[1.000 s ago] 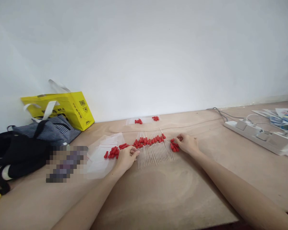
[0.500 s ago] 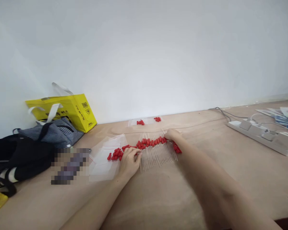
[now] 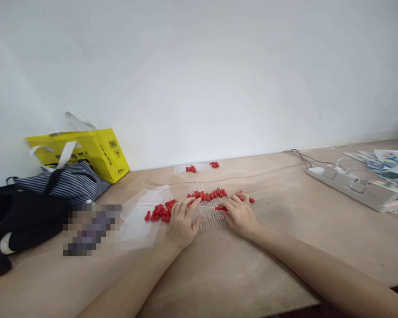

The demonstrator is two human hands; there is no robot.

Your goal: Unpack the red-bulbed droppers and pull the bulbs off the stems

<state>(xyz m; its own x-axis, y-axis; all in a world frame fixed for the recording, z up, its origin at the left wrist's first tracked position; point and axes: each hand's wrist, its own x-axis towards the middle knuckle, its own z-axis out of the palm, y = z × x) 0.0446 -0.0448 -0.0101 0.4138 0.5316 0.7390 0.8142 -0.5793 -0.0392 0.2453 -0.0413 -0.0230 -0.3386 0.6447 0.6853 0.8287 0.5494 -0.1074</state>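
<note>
Clear thin droppers with red rubber bulbs (image 3: 215,194) lie side by side in a row in the middle of the table. My right hand (image 3: 240,214) is closed around the red bulb of one dropper (image 3: 210,207), held level over the row. Its clear tube runs left to my left hand (image 3: 184,223), whose thumb and fingers close around the tip end. Beside my left hand, a pile of loose red bulbs (image 3: 159,213) rests partly on clear plastic bags (image 3: 139,236). A few red bulbs (image 3: 251,200) show just beyond my right hand.
Against the wall lies a clear bag of red-bulbed droppers (image 3: 200,168). On the left are a yellow bag (image 3: 109,154), a striped bag (image 3: 82,183), a black bag (image 3: 26,216) and a pixelated item (image 3: 93,232). A power strip (image 3: 351,190) with cables and some papers (image 3: 384,159) are at right.
My right hand has come back toward me from the row's far right end and now has a dropper's red bulb. The dropper spans to my left hand, which has stayed nearly in place.
</note>
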